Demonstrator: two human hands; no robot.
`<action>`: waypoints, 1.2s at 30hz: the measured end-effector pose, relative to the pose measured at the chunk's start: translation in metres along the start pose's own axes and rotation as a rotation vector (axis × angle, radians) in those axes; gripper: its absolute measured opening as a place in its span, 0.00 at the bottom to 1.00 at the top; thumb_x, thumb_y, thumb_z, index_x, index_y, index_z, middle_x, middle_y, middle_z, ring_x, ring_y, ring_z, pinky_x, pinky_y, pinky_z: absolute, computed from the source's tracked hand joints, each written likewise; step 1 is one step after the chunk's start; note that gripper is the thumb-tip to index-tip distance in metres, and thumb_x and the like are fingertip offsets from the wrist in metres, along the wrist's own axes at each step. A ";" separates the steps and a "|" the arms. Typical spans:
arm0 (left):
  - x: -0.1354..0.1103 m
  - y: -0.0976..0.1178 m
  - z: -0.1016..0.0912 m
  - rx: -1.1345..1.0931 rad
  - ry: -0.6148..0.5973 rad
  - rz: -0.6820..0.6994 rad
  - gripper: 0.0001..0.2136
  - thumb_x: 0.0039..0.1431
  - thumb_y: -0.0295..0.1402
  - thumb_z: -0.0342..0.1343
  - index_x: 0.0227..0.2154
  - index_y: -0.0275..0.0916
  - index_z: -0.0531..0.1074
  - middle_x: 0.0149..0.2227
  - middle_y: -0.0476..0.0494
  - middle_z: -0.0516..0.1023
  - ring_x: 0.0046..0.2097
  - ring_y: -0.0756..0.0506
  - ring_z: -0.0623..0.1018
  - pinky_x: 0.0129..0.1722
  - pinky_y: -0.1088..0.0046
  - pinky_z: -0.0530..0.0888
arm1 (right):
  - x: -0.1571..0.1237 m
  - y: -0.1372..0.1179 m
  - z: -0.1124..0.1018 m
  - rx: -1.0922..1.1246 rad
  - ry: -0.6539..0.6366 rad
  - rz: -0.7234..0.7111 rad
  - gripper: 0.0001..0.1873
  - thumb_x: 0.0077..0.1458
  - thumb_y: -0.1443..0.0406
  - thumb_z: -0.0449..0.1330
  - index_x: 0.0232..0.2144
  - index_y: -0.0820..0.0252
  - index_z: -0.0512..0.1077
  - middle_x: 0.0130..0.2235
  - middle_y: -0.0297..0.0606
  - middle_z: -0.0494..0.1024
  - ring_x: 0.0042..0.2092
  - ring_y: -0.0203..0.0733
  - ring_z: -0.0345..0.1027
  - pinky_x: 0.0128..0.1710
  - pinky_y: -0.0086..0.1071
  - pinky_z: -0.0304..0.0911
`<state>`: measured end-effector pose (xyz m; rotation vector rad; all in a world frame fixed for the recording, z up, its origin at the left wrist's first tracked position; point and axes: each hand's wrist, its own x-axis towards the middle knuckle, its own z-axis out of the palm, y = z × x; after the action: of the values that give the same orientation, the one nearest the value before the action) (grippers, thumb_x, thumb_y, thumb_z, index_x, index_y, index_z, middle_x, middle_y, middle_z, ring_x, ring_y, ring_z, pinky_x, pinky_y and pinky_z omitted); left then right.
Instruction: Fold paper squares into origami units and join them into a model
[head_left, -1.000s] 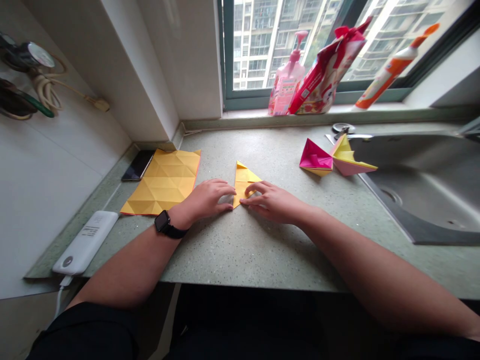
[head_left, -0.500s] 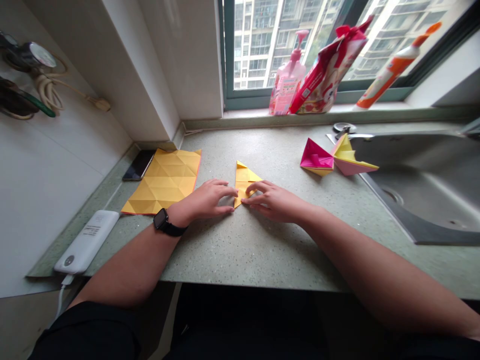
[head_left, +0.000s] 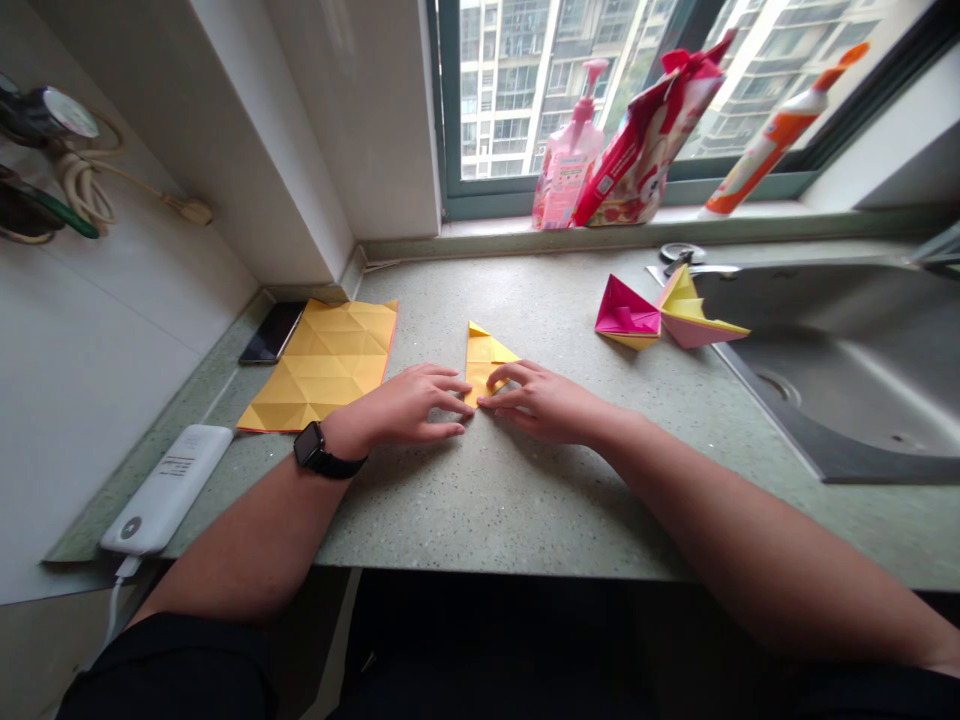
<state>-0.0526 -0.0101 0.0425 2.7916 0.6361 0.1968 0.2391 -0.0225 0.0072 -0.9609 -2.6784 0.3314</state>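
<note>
A small piece of folded yellow origami paper (head_left: 480, 352) lies flat on the counter between my hands. My left hand (head_left: 411, 402), a black watch at its wrist, rests at the paper's lower left edge with fingers outstretched and apart. From the right, my right hand (head_left: 546, 402) bends its fingers onto the lower part of the paper, thumb and fingertips holding it at the bottom corner. Those fingers hide the paper's lower right side. A larger creased yellow sheet (head_left: 330, 350) with a reddish underside lies left of my left hand.
A pink-and-yellow folded paper piece (head_left: 628, 312) touches a yellow-and-pink one (head_left: 697, 315) beside the sink (head_left: 862, 380). On the left are a phone (head_left: 271, 332) and a white power bank (head_left: 166, 490) with a cable. A pump bottle (head_left: 568, 165) stands on the window ledge.
My left fingertips have shifted slightly down and inward along the paper's lower edge, reaching its bottom corner. The right hand stays in place on the paper. The whole view has shifted a little.
</note>
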 end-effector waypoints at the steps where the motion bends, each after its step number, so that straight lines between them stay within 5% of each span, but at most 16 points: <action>1: 0.000 0.001 0.000 0.008 -0.003 -0.002 0.10 0.73 0.38 0.64 0.52 0.48 0.85 0.62 0.45 0.83 0.64 0.36 0.78 0.69 0.51 0.70 | 0.000 0.000 0.000 0.000 0.001 0.003 0.15 0.73 0.61 0.63 0.56 0.42 0.85 0.57 0.43 0.81 0.58 0.51 0.74 0.62 0.49 0.72; 21: 0.000 0.007 0.006 0.076 0.058 -0.012 0.09 0.71 0.39 0.66 0.48 0.46 0.86 0.64 0.38 0.80 0.64 0.35 0.76 0.67 0.52 0.71 | -0.001 -0.002 0.001 0.036 0.029 0.024 0.15 0.71 0.62 0.65 0.55 0.41 0.86 0.56 0.44 0.81 0.58 0.52 0.74 0.62 0.51 0.72; 26: 0.003 0.020 0.003 0.108 -0.018 -0.023 0.10 0.71 0.41 0.65 0.47 0.44 0.85 0.54 0.39 0.83 0.58 0.37 0.78 0.65 0.54 0.72 | -0.001 -0.002 -0.001 0.038 0.020 0.016 0.15 0.71 0.62 0.65 0.55 0.41 0.86 0.55 0.43 0.81 0.57 0.51 0.74 0.62 0.50 0.72; 36: 0.001 0.021 0.002 0.062 -0.056 -0.091 0.11 0.71 0.40 0.65 0.51 0.45 0.85 0.53 0.40 0.83 0.57 0.37 0.79 0.62 0.56 0.72 | -0.002 -0.012 -0.003 0.018 0.014 0.005 0.15 0.70 0.59 0.67 0.56 0.38 0.85 0.56 0.44 0.79 0.59 0.53 0.72 0.63 0.53 0.71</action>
<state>-0.0432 -0.0283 0.0464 2.8087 0.7659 0.0821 0.2346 -0.0322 0.0133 -0.9611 -2.6559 0.3483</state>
